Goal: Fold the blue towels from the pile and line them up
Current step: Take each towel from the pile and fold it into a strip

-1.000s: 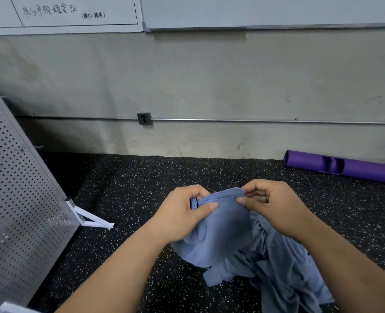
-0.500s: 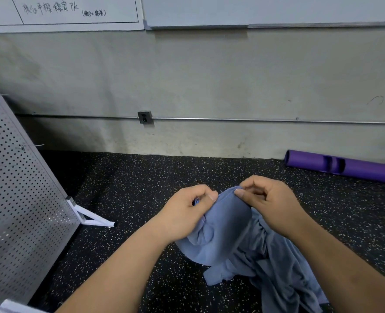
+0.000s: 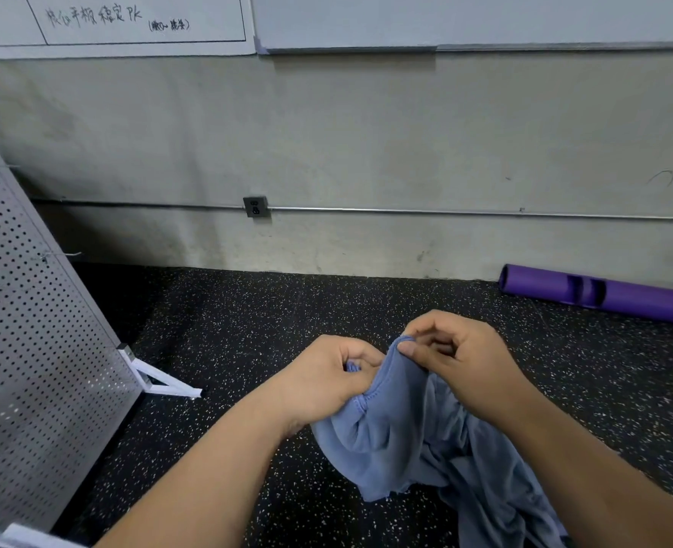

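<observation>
A crumpled blue towel (image 3: pixel 402 429) hangs between both hands above the dark speckled floor. My left hand (image 3: pixel 327 381) grips a bunched part of its upper edge in curled fingers. My right hand (image 3: pixel 461 361) pinches the edge just to the right, thumb against fingertips. The two hands are almost touching. More blue cloth (image 3: pixel 500 496) trails down to the lower right under my right forearm; whether it is the same towel or others from the pile I cannot tell.
A grey perforated panel (image 3: pixel 30 369) on a white foot (image 3: pixel 161 383) leans at the left. A purple roller (image 3: pixel 603 294) lies by the wall at the right. The concrete wall carries a socket (image 3: pixel 255 206) and a pipe.
The hands have come closer together along the towel's top edge, and the stretch of edge between them has bunched up. The left hand's grip has sunk lower.
</observation>
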Tool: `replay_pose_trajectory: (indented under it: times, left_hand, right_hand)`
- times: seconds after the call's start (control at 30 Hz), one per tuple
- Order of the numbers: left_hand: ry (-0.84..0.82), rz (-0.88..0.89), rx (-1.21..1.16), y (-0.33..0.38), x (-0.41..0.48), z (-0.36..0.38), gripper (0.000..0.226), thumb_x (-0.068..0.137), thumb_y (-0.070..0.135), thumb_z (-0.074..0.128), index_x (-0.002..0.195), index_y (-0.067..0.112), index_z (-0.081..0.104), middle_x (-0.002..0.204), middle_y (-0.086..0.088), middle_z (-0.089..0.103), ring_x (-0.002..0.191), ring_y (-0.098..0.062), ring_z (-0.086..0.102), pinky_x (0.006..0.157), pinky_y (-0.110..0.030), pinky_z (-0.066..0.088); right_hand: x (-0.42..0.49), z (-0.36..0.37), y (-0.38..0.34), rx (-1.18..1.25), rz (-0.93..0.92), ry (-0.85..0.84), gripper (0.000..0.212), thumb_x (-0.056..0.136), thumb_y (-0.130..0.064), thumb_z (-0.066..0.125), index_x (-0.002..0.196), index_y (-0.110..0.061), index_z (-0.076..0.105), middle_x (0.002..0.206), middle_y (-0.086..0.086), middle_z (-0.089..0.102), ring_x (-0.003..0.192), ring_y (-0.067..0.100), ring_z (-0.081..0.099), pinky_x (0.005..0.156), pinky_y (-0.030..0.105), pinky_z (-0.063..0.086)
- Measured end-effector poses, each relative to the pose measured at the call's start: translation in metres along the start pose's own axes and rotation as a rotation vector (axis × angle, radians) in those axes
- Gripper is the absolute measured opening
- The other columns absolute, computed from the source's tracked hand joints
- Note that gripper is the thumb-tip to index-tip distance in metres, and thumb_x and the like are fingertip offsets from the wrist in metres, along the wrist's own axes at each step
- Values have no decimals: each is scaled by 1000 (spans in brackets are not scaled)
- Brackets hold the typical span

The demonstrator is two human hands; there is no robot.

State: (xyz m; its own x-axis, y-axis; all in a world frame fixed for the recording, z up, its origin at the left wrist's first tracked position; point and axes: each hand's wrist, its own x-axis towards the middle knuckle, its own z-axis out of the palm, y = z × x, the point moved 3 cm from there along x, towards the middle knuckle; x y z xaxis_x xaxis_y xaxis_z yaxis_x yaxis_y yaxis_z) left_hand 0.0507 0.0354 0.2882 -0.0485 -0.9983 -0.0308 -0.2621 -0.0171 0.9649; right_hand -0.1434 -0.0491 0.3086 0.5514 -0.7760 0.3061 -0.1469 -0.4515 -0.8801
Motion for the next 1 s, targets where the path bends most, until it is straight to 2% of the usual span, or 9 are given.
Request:
replay_pose_trajectory:
  times: [0.13,0.23,0.37,0.43,0.53,0.63,0.83,1.0]
  left_hand:
    - [113,16,4,-3,1,-4,11,99,6,70,100,12,80,95,-8,79,86,-12,68,91,-42,58]
    - [185,11,-46,-4,2,-7,8,102,16,70,99,13,77,87,-9,73,80,-14,61,81,-37,52]
    - [300,27,7,-1,3,-11,10,101,20,72,93,17,77,80,8,68,75,-3,59,77,-20,48]
    - [329,21,-23,0,4,-11,10,101,19,72,92,16,77,79,5,69,75,-5,61,77,-22,49]
    - [327,14,-67,0,5,-10,9,100,19,73,92,17,77,77,-6,66,75,-13,58,79,-31,49]
    - [331,14,-68,0,5,-8,8,99,16,73,92,15,76,72,-2,62,72,-11,56,76,-27,49]
    - [285,33,-26,3,4,-5,4,98,5,70,96,7,74,64,10,65,63,-2,54,69,-17,46]
    - [231,52,15,8,3,-1,6,98,2,68,97,5,73,68,5,66,64,-3,54,70,-17,46]
  right_hand:
    - [-1,-6,0,-28,4,-50,7,90,-17,83,94,-19,78,89,-2,78,86,14,75,81,27,60]
    - [-1,-13,-1,-12,-6,-39,7,85,-22,83,90,-20,79,102,-2,79,96,15,76,85,25,60]
    - [-1,-18,-2,18,34,-18,9,79,-27,85,87,-26,81,86,3,79,83,21,76,79,30,61]
    - [0,-18,-2,13,18,-10,14,81,-22,88,91,-28,81,86,4,79,83,26,76,81,33,63]
    - [0,-16,-3,-14,11,20,13,82,-17,89,90,-25,81,83,2,78,81,21,75,78,30,62]
    - [0,-13,-4,-32,15,38,11,82,-18,89,86,-23,80,81,-2,77,79,17,74,77,25,59]
    - [0,-9,-8,-63,-33,37,11,83,-18,89,88,-24,82,85,-6,78,82,13,73,81,25,59]
    - [1,-7,-4,-56,-17,40,16,80,-15,91,90,-25,82,89,-6,77,85,11,73,82,26,58]
